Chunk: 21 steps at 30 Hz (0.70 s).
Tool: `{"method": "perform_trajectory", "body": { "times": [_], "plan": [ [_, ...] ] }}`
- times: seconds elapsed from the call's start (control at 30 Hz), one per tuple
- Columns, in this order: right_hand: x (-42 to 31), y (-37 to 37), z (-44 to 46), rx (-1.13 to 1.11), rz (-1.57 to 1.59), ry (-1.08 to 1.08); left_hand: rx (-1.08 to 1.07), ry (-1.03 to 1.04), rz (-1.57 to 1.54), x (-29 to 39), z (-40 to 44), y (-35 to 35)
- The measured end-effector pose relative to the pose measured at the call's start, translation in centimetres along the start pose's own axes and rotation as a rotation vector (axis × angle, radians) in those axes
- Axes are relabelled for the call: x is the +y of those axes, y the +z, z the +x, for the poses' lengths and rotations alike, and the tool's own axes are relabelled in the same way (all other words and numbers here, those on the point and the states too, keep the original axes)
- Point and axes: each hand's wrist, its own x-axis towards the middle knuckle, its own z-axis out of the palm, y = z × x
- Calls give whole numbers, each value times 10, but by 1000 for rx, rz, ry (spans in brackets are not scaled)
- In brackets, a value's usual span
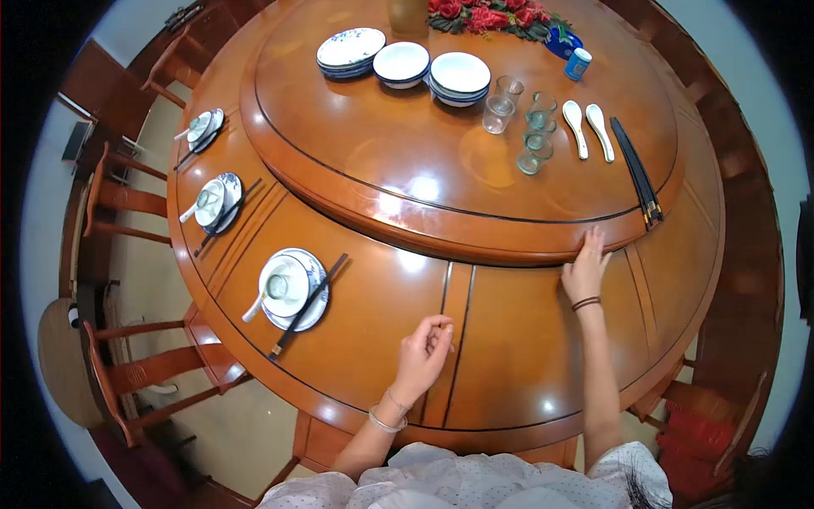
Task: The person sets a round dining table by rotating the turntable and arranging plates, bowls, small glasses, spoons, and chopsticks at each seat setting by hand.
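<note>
My right hand (585, 270) rests with outstretched fingers on the front rim of the wooden turntable (373, 191), holding nothing. My left hand (426, 349) hovers over the table's near side, fingers curled in and nothing visible in them. On the turntable, just beyond my right hand, lies a bundle of black chopsticks (636, 170). Two white spoons (588, 131) sit left of them, beside several clear glasses (536, 136), some stacked. Farther back are a stack of plates (350, 49) and two stacks of bowls (459, 75). Left of my left hand is a place setting with a bowl (285, 293) and chopsticks (309, 307).
Two more place settings, one with a plate (227, 204), line the left side of the round table (509, 356). Red flowers (483, 15), a vase (409, 17) and a blue can (577, 64) stand on the turntable. Wooden chairs (153, 373) surround the table.
</note>
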Motion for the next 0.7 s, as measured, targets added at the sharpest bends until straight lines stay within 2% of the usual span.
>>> {"method": "perform_trajectory", "body": {
  "times": [0.03, 0.1, 0.17, 0.23, 0.27, 0.3, 0.33, 0.37, 0.43, 0.47, 0.53, 0.57, 0.63, 0.7],
  "plan": [
    [-7, -1, -1, 46, 120, -74, 15, -2, -4, 3, -4, 12],
    [-27, -12, 2, 133, 414, -398, -5, -3, 25, 7, -8, 33],
    [-54, -12, 7, 63, 710, -534, -9, -17, 26, 8, -2, 44],
    [-83, -11, 19, 175, 796, -601, 56, 56, 21, 11, 20, 49],
    [-91, -3, 26, 70, 949, -508, 102, 80, -115, 13, 37, 50],
    [-101, 7, 34, -39, 1099, -414, 125, -8, -174, 25, 53, 45],
    [-116, 11, 44, 27, 1244, -368, 145, 25, -274, 30, 75, 41],
    [-127, 17, 56, 25, 1254, -376, 202, 111, -260, 28, 99, 38],
    [-146, 30, 83, -127, 1498, -86, 281, 160, -288, 37, 148, 28],
    [-154, 35, 98, -132, 1500, -93, 326, 217, -277, 35, 176, 22],
    [-165, 44, 129, -192, 1550, 3, 367, 202, -277, 47, 225, 12],
    [-170, 43, 144, -193, 1550, 1, 391, 160, -226, 47, 252, 4],
    [-180, 32, 170, -188, 1536, 137, 471, 45, -196, 50, 303, -10],
    [-188, 24, 197, -209, 1527, 224, 639, 18, -221, 61, 345, -24]
  ]
}}
